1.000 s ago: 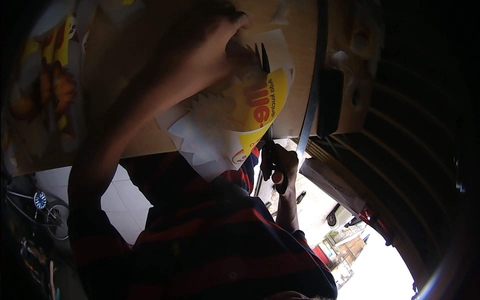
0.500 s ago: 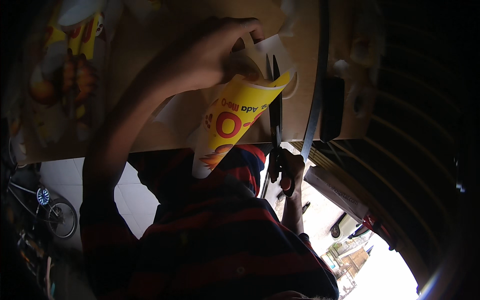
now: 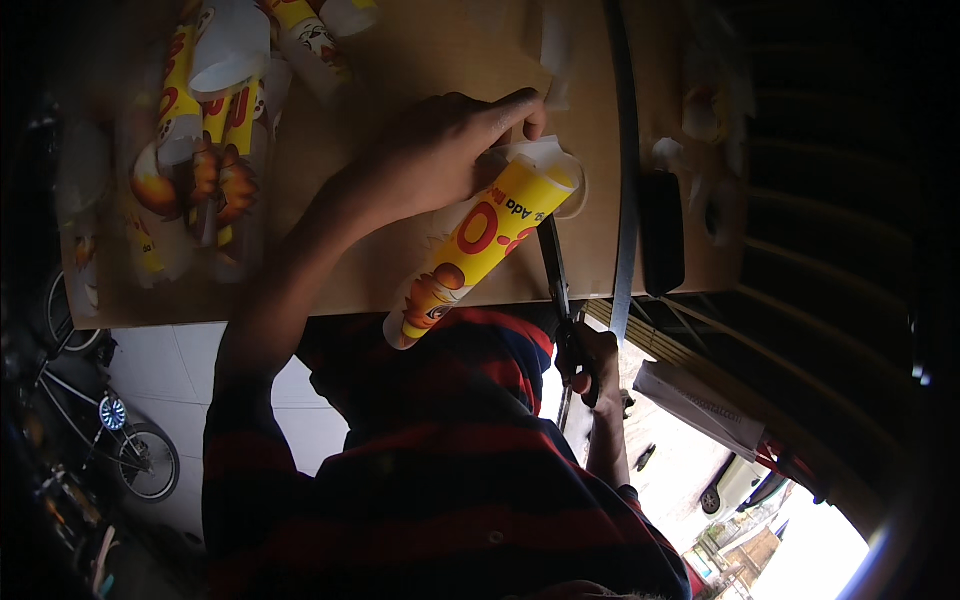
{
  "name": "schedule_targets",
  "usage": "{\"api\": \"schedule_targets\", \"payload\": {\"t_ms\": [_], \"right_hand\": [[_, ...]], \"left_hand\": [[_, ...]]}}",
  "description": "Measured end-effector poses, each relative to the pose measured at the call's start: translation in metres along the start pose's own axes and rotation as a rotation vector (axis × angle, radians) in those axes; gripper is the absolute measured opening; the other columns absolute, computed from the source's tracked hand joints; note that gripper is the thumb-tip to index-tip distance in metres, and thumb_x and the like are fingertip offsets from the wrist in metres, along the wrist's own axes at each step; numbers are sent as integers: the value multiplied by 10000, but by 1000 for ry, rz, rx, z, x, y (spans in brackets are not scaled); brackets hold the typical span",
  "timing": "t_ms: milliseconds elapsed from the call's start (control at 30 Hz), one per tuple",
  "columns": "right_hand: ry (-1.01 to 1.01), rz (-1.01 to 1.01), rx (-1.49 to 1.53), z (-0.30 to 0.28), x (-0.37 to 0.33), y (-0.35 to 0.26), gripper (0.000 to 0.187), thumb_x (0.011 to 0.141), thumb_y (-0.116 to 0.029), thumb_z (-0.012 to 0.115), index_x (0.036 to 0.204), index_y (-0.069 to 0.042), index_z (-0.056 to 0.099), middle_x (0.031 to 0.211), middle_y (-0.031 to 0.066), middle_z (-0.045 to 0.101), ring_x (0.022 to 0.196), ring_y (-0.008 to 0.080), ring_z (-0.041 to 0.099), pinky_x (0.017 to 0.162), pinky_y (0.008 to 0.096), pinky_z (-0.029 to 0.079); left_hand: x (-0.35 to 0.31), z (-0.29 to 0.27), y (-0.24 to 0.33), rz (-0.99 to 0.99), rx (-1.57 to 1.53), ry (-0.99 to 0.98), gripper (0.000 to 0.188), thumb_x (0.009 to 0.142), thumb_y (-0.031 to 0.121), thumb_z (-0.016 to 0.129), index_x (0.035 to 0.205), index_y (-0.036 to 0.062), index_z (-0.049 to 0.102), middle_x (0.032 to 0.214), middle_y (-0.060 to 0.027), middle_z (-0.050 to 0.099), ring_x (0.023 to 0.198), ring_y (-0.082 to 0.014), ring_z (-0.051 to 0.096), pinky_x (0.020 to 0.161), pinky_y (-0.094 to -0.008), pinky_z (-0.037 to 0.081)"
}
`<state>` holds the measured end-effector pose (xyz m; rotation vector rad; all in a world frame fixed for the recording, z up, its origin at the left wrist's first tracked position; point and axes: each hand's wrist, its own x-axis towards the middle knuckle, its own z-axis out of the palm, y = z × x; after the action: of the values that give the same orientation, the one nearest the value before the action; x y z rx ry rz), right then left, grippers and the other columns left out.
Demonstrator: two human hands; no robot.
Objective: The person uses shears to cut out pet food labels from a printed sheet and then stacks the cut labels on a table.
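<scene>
My left hand (image 3: 445, 145) grips the upper end of a yellow printed sheet (image 3: 482, 238). The sheet is curled into a tube with red lettering and an orange cartoon animal; its white lower end hangs past the table's near edge. My right hand (image 3: 598, 358) is closed round the dark handles of a pair of scissors (image 3: 553, 265) just right of the sheet. Their blades point away from me and look nearly together. The tips are hidden behind the sheet's upper end.
Several similar curled yellow-and-white printed sheets (image 3: 183, 110) lie at the far left of the brown table (image 3: 340, 285). A long metal ruler (image 3: 624, 180) runs down the right side, beside a black rounded rectangular object (image 3: 663, 235). A bicycle (image 3: 148, 460) stands on the floor at lower left.
The scissor blades, apart and across the sheet's upper part before, have drawn back toward me and come closer together. The sheet has curled into a narrower tube. My view has shifted slightly.
</scene>
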<state>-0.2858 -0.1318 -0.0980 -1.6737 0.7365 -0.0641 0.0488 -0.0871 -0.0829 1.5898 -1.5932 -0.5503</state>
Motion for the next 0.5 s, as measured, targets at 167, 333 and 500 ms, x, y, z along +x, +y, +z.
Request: {"api": "schedule_targets", "payload": {"t_ms": [167,333,500], "right_hand": [[-9,-33,35,-2,-8,17,774,695,-731,624,858,23,570,607,23,529,533,88,493,477,260,365],[108,-40,137,-1,-23,-2,707,722,-668,661,827,26,581,593,4,524,496,71,491,440,244,358],[207,-152,228,18,12,-35,637,758,-608,688,754,18,569,538,18,507,445,89,491,424,258,355]], "left_hand": [[5,9,-13,-52,32,-36,492,732,-73,650,1170,115,526,986,-146,666,905,-338,650,766,-387,527],[5,17,-10,-1,277,94,466,704,-44,671,1135,71,536,1020,-136,603,920,-338,603,810,-417,498],[19,12,-7,66,327,246,283,799,39,663,1074,69,604,842,-76,599,743,-219,603,715,-350,466]]}}
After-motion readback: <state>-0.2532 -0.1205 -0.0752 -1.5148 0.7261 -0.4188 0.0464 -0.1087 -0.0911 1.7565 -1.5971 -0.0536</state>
